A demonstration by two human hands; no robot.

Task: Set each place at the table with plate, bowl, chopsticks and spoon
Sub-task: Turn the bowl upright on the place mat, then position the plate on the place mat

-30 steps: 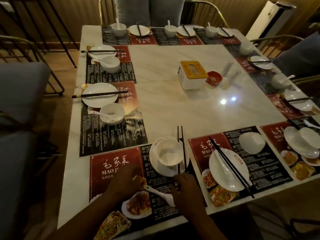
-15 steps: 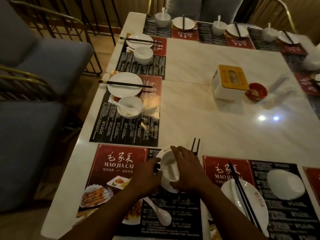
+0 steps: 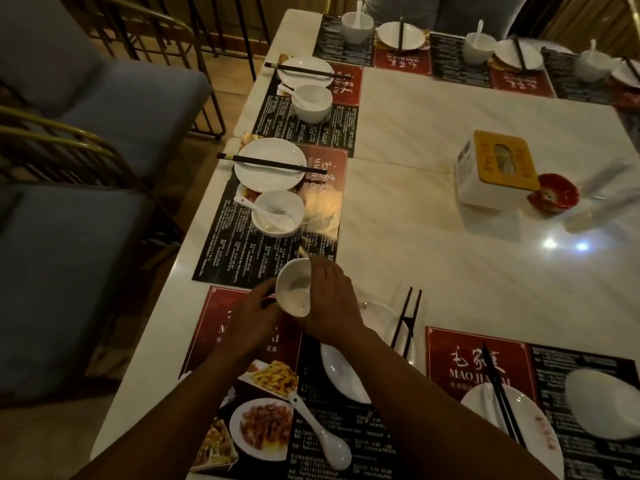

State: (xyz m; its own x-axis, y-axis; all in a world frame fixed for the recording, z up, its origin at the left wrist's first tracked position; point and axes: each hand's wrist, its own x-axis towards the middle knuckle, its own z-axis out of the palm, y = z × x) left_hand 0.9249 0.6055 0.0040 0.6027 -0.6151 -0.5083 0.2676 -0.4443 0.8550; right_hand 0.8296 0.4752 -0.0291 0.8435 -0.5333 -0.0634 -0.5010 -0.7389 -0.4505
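A small white bowl (image 3: 294, 289) is lifted above the near-left placemat (image 3: 221, 317), tilted. My right hand (image 3: 332, 303) grips its right rim. My left hand (image 3: 252, 320) touches its left side with curled fingers. The white plate (image 3: 346, 372) it came off lies under my right forearm, partly hidden. Black chopsticks (image 3: 407, 320) lie along the plate's right edge. A white spoon (image 3: 322, 434) rests loose on the placemat near the table's front edge.
Set places with plate, bowl, spoon and chopsticks line the left side (image 3: 270, 164) and the far side (image 3: 400, 36). A tissue box (image 3: 495, 168) and red dish (image 3: 552, 192) stand mid-table. An upside-down bowl (image 3: 602, 403) sits at right. Grey chairs (image 3: 69, 271) flank the left.
Both hands went from the spoon to the bowl, then lifted it off the plate and carried it left and away from me. The view has swung left.
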